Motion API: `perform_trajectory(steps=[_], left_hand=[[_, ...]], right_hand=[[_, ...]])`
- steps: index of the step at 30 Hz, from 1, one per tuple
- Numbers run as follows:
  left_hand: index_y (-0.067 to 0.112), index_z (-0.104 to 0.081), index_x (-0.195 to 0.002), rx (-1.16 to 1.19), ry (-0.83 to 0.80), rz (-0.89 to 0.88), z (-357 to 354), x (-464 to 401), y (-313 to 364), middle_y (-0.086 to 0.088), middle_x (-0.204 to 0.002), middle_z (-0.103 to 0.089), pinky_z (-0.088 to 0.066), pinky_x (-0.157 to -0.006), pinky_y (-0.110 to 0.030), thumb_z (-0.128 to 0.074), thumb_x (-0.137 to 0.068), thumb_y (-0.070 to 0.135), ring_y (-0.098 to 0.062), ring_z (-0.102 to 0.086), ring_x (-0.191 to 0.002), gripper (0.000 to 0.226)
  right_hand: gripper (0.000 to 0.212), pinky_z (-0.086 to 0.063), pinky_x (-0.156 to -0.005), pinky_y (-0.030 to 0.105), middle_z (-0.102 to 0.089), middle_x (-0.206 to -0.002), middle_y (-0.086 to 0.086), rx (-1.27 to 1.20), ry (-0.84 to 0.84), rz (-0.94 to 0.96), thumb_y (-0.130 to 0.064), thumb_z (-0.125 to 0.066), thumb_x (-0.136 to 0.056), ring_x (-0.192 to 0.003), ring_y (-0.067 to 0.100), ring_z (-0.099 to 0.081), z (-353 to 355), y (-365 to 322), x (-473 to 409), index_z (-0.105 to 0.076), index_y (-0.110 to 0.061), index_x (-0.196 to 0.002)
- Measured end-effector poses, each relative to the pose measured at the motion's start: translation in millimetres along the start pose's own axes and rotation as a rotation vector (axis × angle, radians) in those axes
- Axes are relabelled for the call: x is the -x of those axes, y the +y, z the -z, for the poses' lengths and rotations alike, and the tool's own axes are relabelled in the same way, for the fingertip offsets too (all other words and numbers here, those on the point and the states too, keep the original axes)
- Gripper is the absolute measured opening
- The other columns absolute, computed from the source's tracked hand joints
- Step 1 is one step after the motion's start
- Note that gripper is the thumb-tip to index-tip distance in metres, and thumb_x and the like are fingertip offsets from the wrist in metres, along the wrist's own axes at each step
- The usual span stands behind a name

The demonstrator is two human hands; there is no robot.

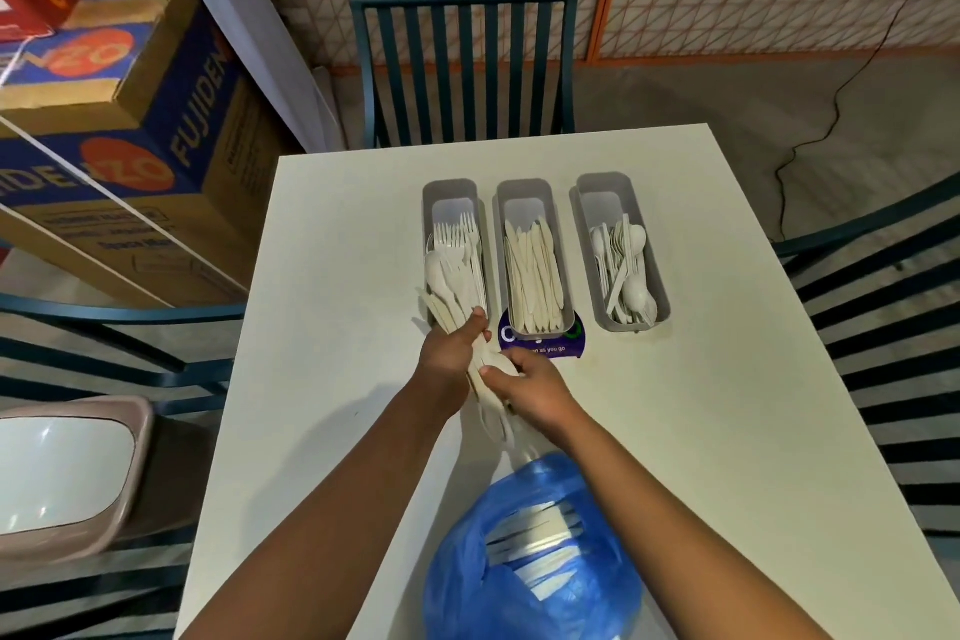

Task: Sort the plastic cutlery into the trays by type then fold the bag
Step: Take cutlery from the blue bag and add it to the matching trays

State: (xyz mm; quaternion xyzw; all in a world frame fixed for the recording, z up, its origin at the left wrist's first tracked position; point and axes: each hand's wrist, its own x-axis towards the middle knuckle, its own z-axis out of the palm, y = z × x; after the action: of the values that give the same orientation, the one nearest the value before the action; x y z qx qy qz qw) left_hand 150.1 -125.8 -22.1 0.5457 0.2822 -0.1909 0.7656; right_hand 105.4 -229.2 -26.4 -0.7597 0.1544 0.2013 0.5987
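Both forearms reach fwd over the white surface [332, 276], hands meeting near its centre. Left hand [451, 351] has its fingers curled round a mixed bunch of plastic cutlery [448, 294], which fans out up-left over the near end of the left tray [451, 203]; a spoon bowl and knife tips show in the bunch. Right hand [530, 387] sits just right of it, fingers pinching at the bunch's lower handles; which piece exactly, can't tell.

3 grey oblong trays w/ rounded corners stand side by side, far of the hands. Left tray: forks, tines pointing far. Middle tray [524, 195]: knives, packed lengthwise. Right tray [605, 187]: spoons, loosely piled. Middle tray's near end rests on a purple round sticker [563, 346] w/ white print.

Blue plastic bag [524, 582], thin, crinkly, semi-see-through, lies at the near edge, below the right forearm, more white cutlery showing through it.

Cutlery all smooth, off-white plastic. Dark teal slatted chairs [465, 62] round the surface; cardboard boxes [156, 130] stacked far left; beige bin [67, 473] w/ glossy lid near left.
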Motion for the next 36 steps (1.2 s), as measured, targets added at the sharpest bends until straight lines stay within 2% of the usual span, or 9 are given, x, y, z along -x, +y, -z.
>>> perform_trajectory(steps=[3,8,11,16,20,22,26,30,36], left_hand=[[0.006,-0.057,-0.101,0.007,-0.008,0.020,4,1,-4,-0.005,-0.076,-0.060,-0.051,-0.068,-0.030,-0.059,-0.091,0.019,-0.018,-0.059,-0.072,0.016],[0.010,-0.057,-0.085,0.084,-0.137,0.072,1,9,-5,-0.006,-0.075,-0.060,-0.052,-0.071,-0.030,-0.048,-0.095,0.002,-0.018,-0.062,-0.071,0.015],[0.007,-0.061,-0.093,0.040,-0.143,0.057,2,11,-8,-0.009,-0.088,-0.065,-0.051,-0.085,-0.036,-0.050,-0.094,0.003,-0.024,-0.063,-0.086,0.012],[0.005,-0.059,-0.117,-0.117,-0.036,0.008,5,4,-11,-0.011,-0.105,-0.065,-0.048,-0.093,-0.037,-0.054,-0.093,0.007,-0.029,-0.061,-0.101,0.024],[0.003,-0.056,-0.121,-0.237,-0.017,-0.045,13,3,-13,-0.014,-0.108,-0.064,-0.051,-0.086,-0.036,-0.056,-0.091,0.005,-0.029,-0.062,-0.099,0.029],[0.002,-0.057,-0.120,-0.252,-0.024,-0.069,18,1,-15,-0.017,-0.109,-0.065,-0.051,-0.089,-0.038,-0.056,-0.092,0.006,-0.030,-0.062,-0.100,0.029],[0.009,-0.059,-0.092,-0.250,0.036,-0.097,25,-6,-11,-0.010,-0.082,-0.061,-0.048,-0.085,-0.038,-0.057,-0.091,0.008,-0.025,-0.058,-0.082,0.002],[0.013,-0.053,-0.081,-0.133,0.046,-0.026,32,-14,-2,-0.005,-0.071,-0.051,-0.042,-0.066,-0.024,-0.054,-0.092,0.005,-0.016,-0.049,-0.066,0.014],[0.013,-0.052,-0.076,-0.047,0.040,0.027,42,-28,3,-0.003,-0.070,-0.050,-0.040,-0.066,-0.025,-0.050,-0.091,0.000,-0.016,-0.047,-0.067,0.020]], right_hand=[[0.028,-0.044,-0.086,0.025,-0.059,-0.109,-0.002,-0.036,0.082,0.019,-0.013,-0.057,-0.089,-0.102,0.015,-0.056,-7,4,2,-0.057,-0.017,-0.117],[0.021,-0.045,-0.077,0.029,-0.065,-0.100,0.010,-0.056,0.185,0.023,-0.008,-0.040,-0.095,-0.087,0.022,-0.059,-14,7,6,-0.057,-0.012,-0.108],[0.026,-0.046,-0.081,0.031,-0.064,-0.100,0.008,-0.048,0.210,0.066,-0.008,-0.035,-0.097,-0.092,0.022,-0.060,-16,5,10,-0.055,-0.011,-0.113],[0.026,-0.036,-0.082,0.020,-0.052,-0.107,0.009,0.177,0.279,0.201,-0.011,-0.041,-0.096,-0.096,0.020,-0.053,-25,5,11,-0.059,-0.005,-0.114],[0.013,-0.037,-0.053,0.005,-0.054,-0.074,-0.002,0.063,0.240,0.100,-0.010,-0.049,-0.094,-0.064,0.003,-0.049,-20,-1,2,-0.062,-0.008,-0.094],[0.012,-0.035,-0.048,0.002,-0.054,-0.066,-0.003,0.048,0.210,0.042,-0.006,-0.052,-0.091,-0.059,0.001,-0.047,-17,-3,-5,-0.061,-0.009,-0.083],[0.012,-0.035,-0.046,0.002,-0.050,-0.065,-0.003,0.097,0.217,0.013,-0.004,-0.051,-0.089,-0.060,0.004,-0.044,-10,-8,-21,-0.057,-0.007,-0.079],[0.025,-0.033,-0.044,0.009,-0.046,-0.062,-0.002,0.199,0.226,-0.003,0.001,-0.050,-0.085,-0.056,0.007,-0.043,-3,-16,-43,-0.047,-0.013,-0.065],[0.022,-0.033,-0.049,0.020,-0.050,-0.067,0.001,0.262,0.250,-0.035,-0.001,-0.051,-0.086,-0.067,0.018,-0.049,-2,-40,-90,-0.049,-0.011,-0.066]])
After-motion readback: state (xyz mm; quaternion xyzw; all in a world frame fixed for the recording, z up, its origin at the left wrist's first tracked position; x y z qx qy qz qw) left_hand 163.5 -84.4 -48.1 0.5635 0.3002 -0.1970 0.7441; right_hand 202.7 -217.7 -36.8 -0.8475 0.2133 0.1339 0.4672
